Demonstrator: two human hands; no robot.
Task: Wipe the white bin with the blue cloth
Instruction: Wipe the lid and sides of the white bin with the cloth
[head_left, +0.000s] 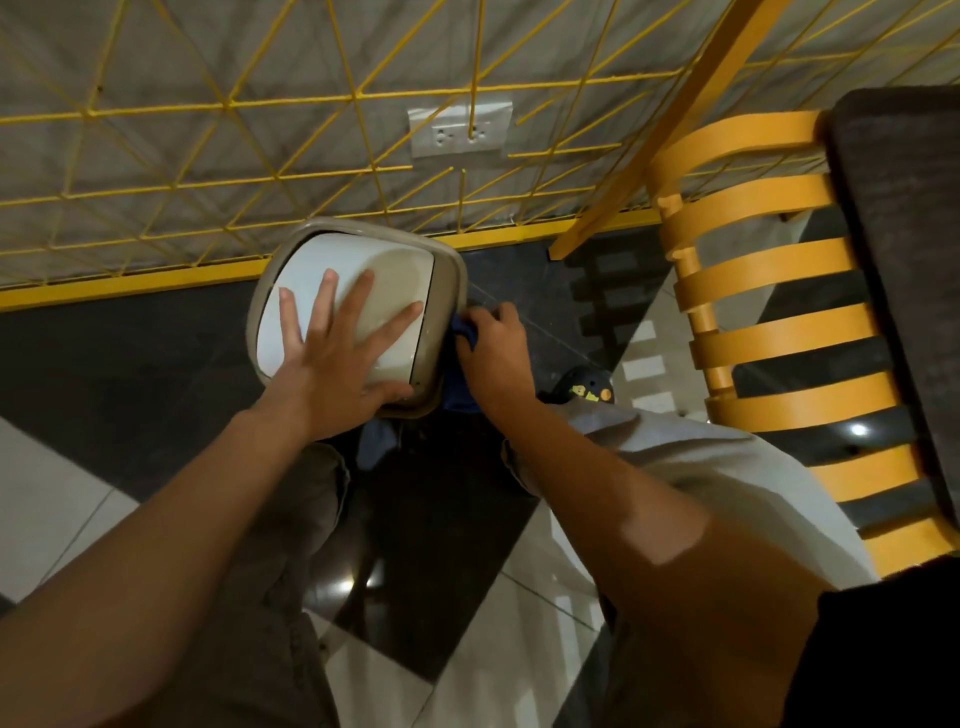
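In the head view, one white bin (311, 254) with a beige rim is seen standing on the dark floor tiles, close against a yellow wire grid (228, 104). Two hands are shown. The left hand (337, 358) is laid flat on the bin's swing lid, its fingers straight and spread, with nothing gripped. The right hand (493, 353) is curled round one blue cloth (460, 400), which is pressed against the bin's right side below the rim. One wall plate (461, 130) with two sockets is seen behind the grid. One orange slatted chair (769, 270) stands at the right, and one shoe (587, 387) is visible beside the right wrist.
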